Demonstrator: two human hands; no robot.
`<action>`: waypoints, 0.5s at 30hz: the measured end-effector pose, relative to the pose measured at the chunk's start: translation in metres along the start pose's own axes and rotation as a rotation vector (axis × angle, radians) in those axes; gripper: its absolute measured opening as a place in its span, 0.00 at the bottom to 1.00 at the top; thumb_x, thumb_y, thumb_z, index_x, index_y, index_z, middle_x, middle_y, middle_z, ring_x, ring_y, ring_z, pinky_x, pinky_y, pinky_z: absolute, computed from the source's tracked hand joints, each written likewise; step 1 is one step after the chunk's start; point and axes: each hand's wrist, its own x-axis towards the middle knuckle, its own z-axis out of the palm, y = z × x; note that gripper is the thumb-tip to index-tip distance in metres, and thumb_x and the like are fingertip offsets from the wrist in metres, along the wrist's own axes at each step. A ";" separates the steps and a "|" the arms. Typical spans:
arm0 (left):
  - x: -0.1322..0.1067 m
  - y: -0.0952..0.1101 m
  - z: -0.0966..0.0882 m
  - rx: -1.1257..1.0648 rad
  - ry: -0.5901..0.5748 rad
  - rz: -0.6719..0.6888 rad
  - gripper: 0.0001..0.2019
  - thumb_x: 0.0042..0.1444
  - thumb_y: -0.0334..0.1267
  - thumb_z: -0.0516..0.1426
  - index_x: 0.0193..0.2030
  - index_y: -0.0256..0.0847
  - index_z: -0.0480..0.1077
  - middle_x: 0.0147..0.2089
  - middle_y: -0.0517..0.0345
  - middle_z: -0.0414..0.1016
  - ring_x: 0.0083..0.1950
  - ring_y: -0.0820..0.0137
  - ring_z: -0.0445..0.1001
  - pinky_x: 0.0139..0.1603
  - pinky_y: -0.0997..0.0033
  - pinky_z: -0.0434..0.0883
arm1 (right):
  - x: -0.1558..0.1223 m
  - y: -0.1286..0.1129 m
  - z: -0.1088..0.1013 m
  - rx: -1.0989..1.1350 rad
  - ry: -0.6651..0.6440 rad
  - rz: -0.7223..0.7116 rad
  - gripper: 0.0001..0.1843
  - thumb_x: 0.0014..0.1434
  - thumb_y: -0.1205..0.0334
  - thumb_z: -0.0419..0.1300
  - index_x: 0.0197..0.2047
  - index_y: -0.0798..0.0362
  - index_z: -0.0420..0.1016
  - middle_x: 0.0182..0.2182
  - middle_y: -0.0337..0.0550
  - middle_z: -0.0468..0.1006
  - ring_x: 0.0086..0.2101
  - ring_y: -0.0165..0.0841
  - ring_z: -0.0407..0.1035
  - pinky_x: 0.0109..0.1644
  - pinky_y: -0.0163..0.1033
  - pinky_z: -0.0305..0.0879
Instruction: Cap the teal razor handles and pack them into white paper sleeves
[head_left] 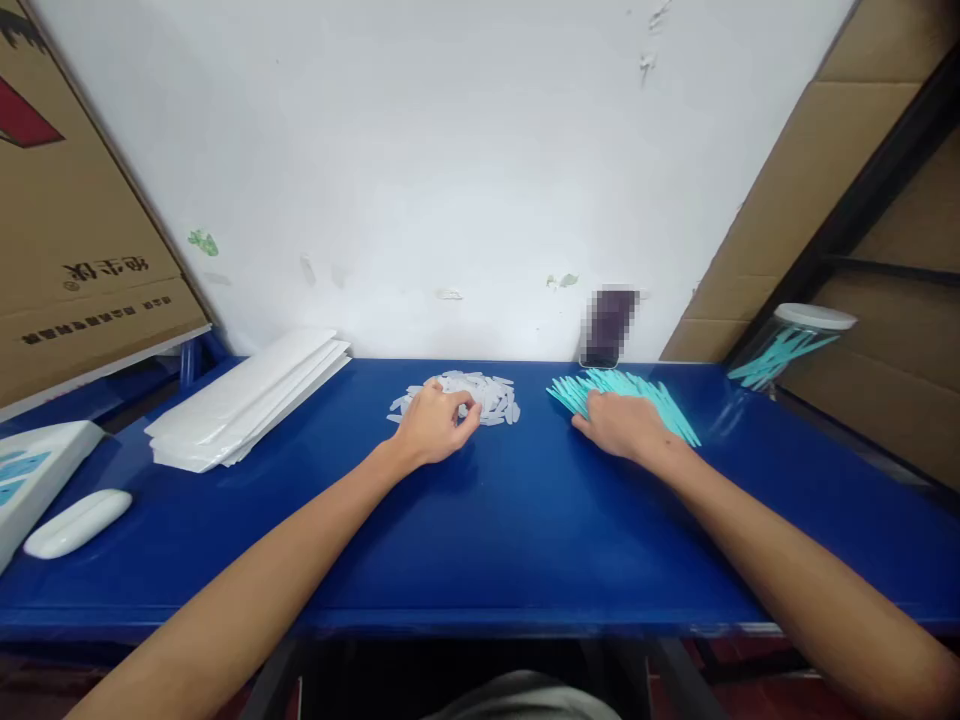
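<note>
My left hand (pixel 435 420) is at the near edge of a loose pile of small whitish, flat, elongated pieces (pixel 495 398). Its thumb and forefinger are curled together in a pinch; whatever is between them, if anything, is too small to make out. On the other side, my right hand (pixel 619 420) rests on a fanned heap of thin turquoise sticks (pixel 671 410) with pointed ends. The fingers there bend down together into the heap, and the hand hides their tips and anything in them.
The blue table (pixel 510 530) meets a white wall. A stack of white envelopes (pixel 247 400), a white oval case (pixel 79 523) and a white device (pixel 45 470) lie left. A phone (pixel 609 328) leans at the back. A clear white-lidded jar (pixel 814 318) holds turquoise sticks on the right.
</note>
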 end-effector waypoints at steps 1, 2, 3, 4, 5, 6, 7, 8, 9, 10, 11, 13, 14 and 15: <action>-0.001 0.000 0.001 -0.025 -0.008 0.000 0.19 0.65 0.45 0.49 0.30 0.41 0.74 0.20 0.58 0.71 0.24 0.68 0.64 0.43 0.59 0.64 | 0.000 -0.002 0.001 0.000 -0.003 -0.007 0.23 0.70 0.52 0.47 0.48 0.60 0.75 0.45 0.64 0.81 0.43 0.51 0.78 0.38 0.47 0.67; -0.002 0.000 0.002 -0.046 -0.024 0.009 0.19 0.65 0.44 0.48 0.27 0.41 0.72 0.20 0.58 0.70 0.25 0.68 0.64 0.40 0.62 0.64 | -0.001 -0.003 0.001 0.000 -0.006 -0.015 0.22 0.70 0.53 0.46 0.48 0.60 0.74 0.45 0.64 0.81 0.43 0.52 0.78 0.38 0.47 0.67; -0.003 0.000 0.003 -0.061 -0.044 0.025 0.20 0.66 0.43 0.48 0.25 0.41 0.70 0.20 0.58 0.70 0.25 0.68 0.65 0.37 0.64 0.63 | -0.001 -0.004 0.001 0.000 -0.008 -0.022 0.22 0.71 0.54 0.46 0.48 0.60 0.74 0.45 0.64 0.81 0.43 0.52 0.78 0.38 0.47 0.67; -0.004 0.000 0.003 -0.071 -0.063 0.048 0.20 0.66 0.43 0.48 0.23 0.41 0.68 0.21 0.58 0.70 0.25 0.69 0.65 0.34 0.65 0.61 | -0.001 -0.004 0.001 -0.001 -0.011 -0.027 0.22 0.71 0.55 0.45 0.48 0.61 0.74 0.45 0.64 0.81 0.43 0.52 0.78 0.38 0.47 0.66; -0.005 -0.001 0.004 -0.075 -0.075 0.073 0.20 0.66 0.42 0.48 0.22 0.41 0.66 0.22 0.58 0.70 0.25 0.69 0.65 0.32 0.66 0.59 | -0.002 -0.005 0.001 -0.002 -0.013 -0.031 0.21 0.71 0.55 0.44 0.48 0.61 0.73 0.44 0.64 0.81 0.42 0.52 0.78 0.38 0.47 0.66; -0.006 -0.001 0.004 -0.079 -0.077 0.095 0.20 0.66 0.42 0.48 0.22 0.41 0.66 0.22 0.57 0.70 0.25 0.69 0.66 0.31 0.66 0.58 | -0.002 -0.005 0.001 -0.003 -0.017 -0.033 0.21 0.72 0.56 0.44 0.48 0.61 0.73 0.43 0.63 0.82 0.42 0.52 0.78 0.38 0.47 0.66; -0.006 -0.001 0.004 -0.084 -0.077 0.114 0.20 0.66 0.42 0.48 0.23 0.41 0.66 0.23 0.57 0.70 0.26 0.69 0.66 0.31 0.67 0.58 | -0.003 -0.005 0.001 -0.004 -0.021 -0.035 0.21 0.72 0.56 0.43 0.49 0.60 0.72 0.42 0.63 0.82 0.42 0.52 0.78 0.37 0.47 0.65; -0.007 -0.001 0.003 -0.091 -0.076 0.127 0.20 0.66 0.42 0.48 0.23 0.41 0.66 0.23 0.57 0.70 0.26 0.70 0.66 0.31 0.67 0.59 | -0.004 -0.004 0.000 -0.005 -0.025 -0.036 0.21 0.72 0.56 0.43 0.49 0.60 0.72 0.42 0.62 0.82 0.41 0.52 0.78 0.37 0.46 0.65; -0.007 0.000 0.003 -0.099 -0.078 0.134 0.19 0.66 0.41 0.48 0.24 0.41 0.66 0.23 0.57 0.70 0.27 0.70 0.67 0.32 0.67 0.60 | -0.004 -0.004 -0.001 -0.008 -0.026 -0.036 0.21 0.72 0.56 0.43 0.49 0.60 0.72 0.41 0.61 0.82 0.41 0.52 0.78 0.37 0.46 0.64; -0.007 0.000 0.003 -0.106 -0.085 0.140 0.20 0.67 0.41 0.48 0.24 0.40 0.66 0.23 0.57 0.70 0.27 0.70 0.67 0.32 0.68 0.60 | -0.005 -0.003 -0.002 -0.012 -0.025 -0.033 0.20 0.73 0.56 0.43 0.49 0.60 0.71 0.41 0.61 0.82 0.41 0.51 0.79 0.37 0.45 0.63; -0.007 0.000 0.002 -0.112 -0.093 0.146 0.20 0.67 0.41 0.47 0.24 0.40 0.66 0.23 0.57 0.70 0.27 0.70 0.67 0.32 0.68 0.60 | -0.006 -0.002 -0.004 -0.017 -0.021 -0.028 0.20 0.73 0.56 0.43 0.49 0.60 0.71 0.41 0.61 0.82 0.41 0.51 0.78 0.37 0.45 0.63; -0.005 -0.001 0.001 -0.109 -0.091 0.165 0.20 0.67 0.41 0.47 0.24 0.40 0.66 0.23 0.57 0.70 0.27 0.70 0.66 0.32 0.68 0.60 | -0.008 -0.001 -0.008 -0.027 -0.009 -0.012 0.19 0.73 0.57 0.43 0.50 0.60 0.70 0.41 0.62 0.82 0.41 0.51 0.78 0.36 0.45 0.61; -0.004 -0.002 0.001 -0.101 -0.078 0.179 0.20 0.67 0.41 0.47 0.24 0.40 0.66 0.23 0.57 0.70 0.27 0.70 0.66 0.32 0.68 0.60 | -0.009 0.000 -0.010 -0.033 -0.005 -0.020 0.19 0.73 0.57 0.43 0.50 0.60 0.69 0.40 0.61 0.82 0.40 0.51 0.78 0.36 0.44 0.60; -0.003 -0.004 0.000 -0.089 -0.056 0.190 0.20 0.67 0.40 0.47 0.24 0.40 0.66 0.23 0.57 0.70 0.27 0.70 0.66 0.32 0.68 0.59 | -0.011 0.000 -0.013 -0.040 0.000 -0.045 0.19 0.73 0.58 0.42 0.50 0.60 0.69 0.40 0.60 0.82 0.40 0.50 0.78 0.35 0.44 0.59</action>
